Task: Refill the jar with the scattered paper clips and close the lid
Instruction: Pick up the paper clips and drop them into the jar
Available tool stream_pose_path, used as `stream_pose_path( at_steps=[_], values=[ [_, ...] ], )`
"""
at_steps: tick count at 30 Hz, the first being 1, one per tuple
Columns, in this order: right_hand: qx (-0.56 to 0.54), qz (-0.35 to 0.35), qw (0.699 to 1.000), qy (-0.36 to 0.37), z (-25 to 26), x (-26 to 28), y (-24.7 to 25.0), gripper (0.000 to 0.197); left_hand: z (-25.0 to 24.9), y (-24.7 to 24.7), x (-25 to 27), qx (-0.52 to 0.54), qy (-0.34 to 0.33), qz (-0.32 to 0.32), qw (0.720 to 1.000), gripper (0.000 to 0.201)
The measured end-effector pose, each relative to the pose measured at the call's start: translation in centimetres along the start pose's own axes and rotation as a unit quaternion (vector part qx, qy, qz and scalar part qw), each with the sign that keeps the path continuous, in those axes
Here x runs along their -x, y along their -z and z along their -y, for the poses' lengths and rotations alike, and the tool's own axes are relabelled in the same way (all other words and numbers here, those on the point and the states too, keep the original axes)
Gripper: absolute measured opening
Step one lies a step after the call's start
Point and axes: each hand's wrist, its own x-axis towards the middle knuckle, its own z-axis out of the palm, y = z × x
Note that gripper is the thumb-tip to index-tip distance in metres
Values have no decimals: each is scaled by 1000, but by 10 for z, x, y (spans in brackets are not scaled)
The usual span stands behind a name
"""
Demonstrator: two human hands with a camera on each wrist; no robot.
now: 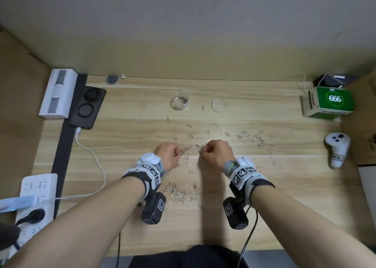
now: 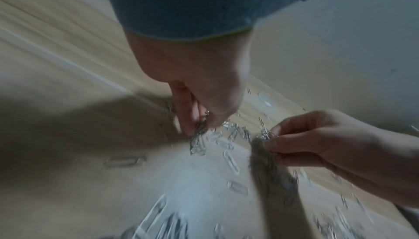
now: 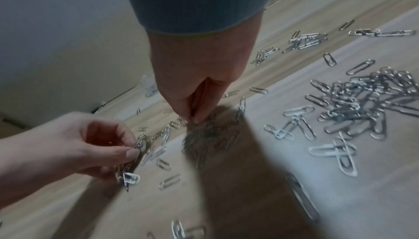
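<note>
Silver paper clips [image 1: 224, 133] lie scattered over the wooden desk [image 1: 126, 137], with a dense heap [image 1: 179, 193] near the front. A small clear glass jar [image 1: 179, 102] stands open at the back, its round clear lid [image 1: 218, 105] flat on the desk to its right. My left hand [image 1: 167, 152] pinches a bunch of paper clips [image 2: 199, 135] at mid-desk. Close to its right, my right hand [image 1: 216, 152] pinches another bunch of clips [image 3: 192, 117] just above the desk. Both hands sit well in front of the jar.
A white box [image 1: 58, 93] and a black phone [image 1: 88, 107] with a white cable lie at the left. A white power strip [image 1: 32, 194] sits at the front left. A green box [image 1: 328, 102] and a white controller [image 1: 336, 148] stand at the right.
</note>
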Motion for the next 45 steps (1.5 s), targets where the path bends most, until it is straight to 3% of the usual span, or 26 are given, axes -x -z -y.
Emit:
stream_pose_path(
  at_steps=[5, 12, 19, 31, 36, 41, 45],
  values=[
    [-66, -5, 998, -11, 23, -25, 30, 3, -13, 41, -18, 40, 26, -52, 997, 8],
    [-136, -6, 991, -12, 54, -84, 53, 9, -38, 110, -89, 100, 40, -145, 984, 15],
    [-180, -13, 983, -25, 53, -117, 45, 17, -40, 118, -143, 137, 42, -181, 973, 8],
    [-189, -19, 981, -44, 50, -126, 49, 10, -20, 106, -140, 98, 0, -146, 984, 14],
    [-243, -19, 970, -27, 81, -140, 52, 14, -10, 115, -130, 142, -16, -189, 972, 16],
    [-229, -17, 973, -6, 112, -154, 48, 11, 16, 122, -118, 137, 18, -180, 974, 18],
    [-210, -26, 977, -1, 108, -160, 46, 7, 29, 119, -113, 139, 46, -152, 978, 20]
  ],
)
